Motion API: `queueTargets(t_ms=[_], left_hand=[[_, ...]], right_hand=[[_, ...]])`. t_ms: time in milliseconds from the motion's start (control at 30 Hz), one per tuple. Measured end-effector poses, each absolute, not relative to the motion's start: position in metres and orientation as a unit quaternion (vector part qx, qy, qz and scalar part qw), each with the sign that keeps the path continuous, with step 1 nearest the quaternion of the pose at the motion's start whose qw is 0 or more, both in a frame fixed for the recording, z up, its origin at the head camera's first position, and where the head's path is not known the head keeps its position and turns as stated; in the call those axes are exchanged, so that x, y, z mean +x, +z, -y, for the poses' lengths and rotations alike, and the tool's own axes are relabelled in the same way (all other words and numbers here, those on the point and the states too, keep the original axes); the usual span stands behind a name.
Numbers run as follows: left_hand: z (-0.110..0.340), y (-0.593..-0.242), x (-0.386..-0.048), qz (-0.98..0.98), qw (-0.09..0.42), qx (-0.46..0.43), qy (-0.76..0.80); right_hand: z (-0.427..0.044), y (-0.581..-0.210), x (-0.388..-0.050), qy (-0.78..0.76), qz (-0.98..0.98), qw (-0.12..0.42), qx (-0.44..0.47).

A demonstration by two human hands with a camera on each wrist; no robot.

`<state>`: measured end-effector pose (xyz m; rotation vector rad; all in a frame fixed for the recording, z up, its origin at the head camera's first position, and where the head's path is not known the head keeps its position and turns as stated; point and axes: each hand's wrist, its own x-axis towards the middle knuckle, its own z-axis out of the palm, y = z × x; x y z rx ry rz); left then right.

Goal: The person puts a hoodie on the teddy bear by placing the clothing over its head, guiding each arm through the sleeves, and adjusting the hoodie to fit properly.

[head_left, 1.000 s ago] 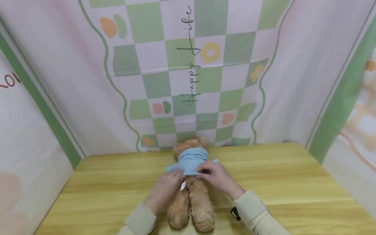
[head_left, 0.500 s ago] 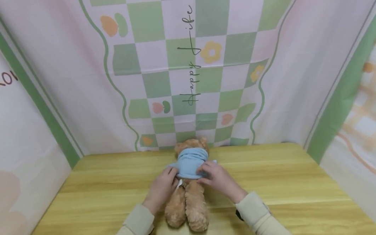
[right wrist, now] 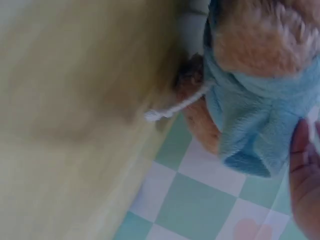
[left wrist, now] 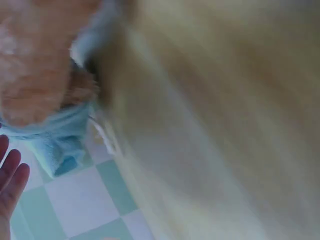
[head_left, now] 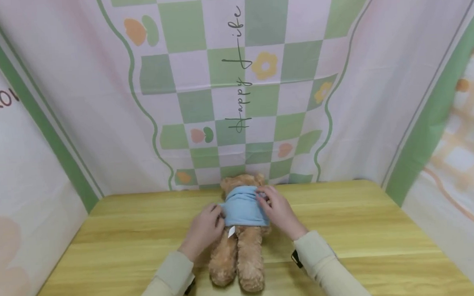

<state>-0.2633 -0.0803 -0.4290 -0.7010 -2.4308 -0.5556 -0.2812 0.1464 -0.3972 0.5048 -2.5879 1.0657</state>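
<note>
When straightening the shirt (head_left: 243, 210) on the bear (head_left: 251, 259), better smooth both sides evenly. Note beside the bear the left hand (head_left: 203, 230), loosely relaxed, seemingly holding nothing, and the right hand (head_left: 279, 212), fingers bent; cannot tell if pinching.

Lit softly & fairly evenly in head view, bright on the checked backdrop (head_left: 230, 103), w/ a pale sheen on the yellow wood tabletop (head_left: 346, 231) & only faint shadow near the bear (head_left: 248, 245), slightly soft at far L & R sides. Dimmer, cooler & hazier in L wrist view, w/ tabletop badly blurred & streaked. Likewise dim & bluish in R wrist view, smeared over tabletop, dark right beside the bear, somewhat clearer on fur & blue top (head_left: 244, 210).
</note>
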Motion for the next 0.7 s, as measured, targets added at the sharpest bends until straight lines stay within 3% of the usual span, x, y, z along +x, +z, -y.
queueTargets(t_ms=[67,167,300,400,567,700], left_hand=[[0.076,-0.424,-0.271,0.903,0.257,-0.252,-0.236],[0.073,-0.417,-0.282,0.902,0.192,-0.245,-0.301],[0.072,-0.412,-0.292,0.882,0.075,-0.242,-0.398],[0.073,-0.412,-0.296,0.87,0.026,-0.245,-0.427],[0.072,-0.411,-0.298,0.872,0.016,-0.277,-0.404],[0.069,-0.408,-0.299,0.873,0.028,-0.317,-0.37]], right_hand=[[-0.143,-0.393,-0.288,0.355,0.915,0.126,0.144],[-0.14,-0.39,-0.295,0.325,0.933,0.101,0.117],[-0.14,-0.393,-0.297,0.323,0.932,0.115,0.116],[-0.141,-0.398,-0.295,0.354,0.917,0.123,0.134],[-0.14,-0.406,-0.288,0.405,0.89,0.117,0.174],[-0.141,-0.412,-0.286,0.375,0.883,0.183,0.216]])
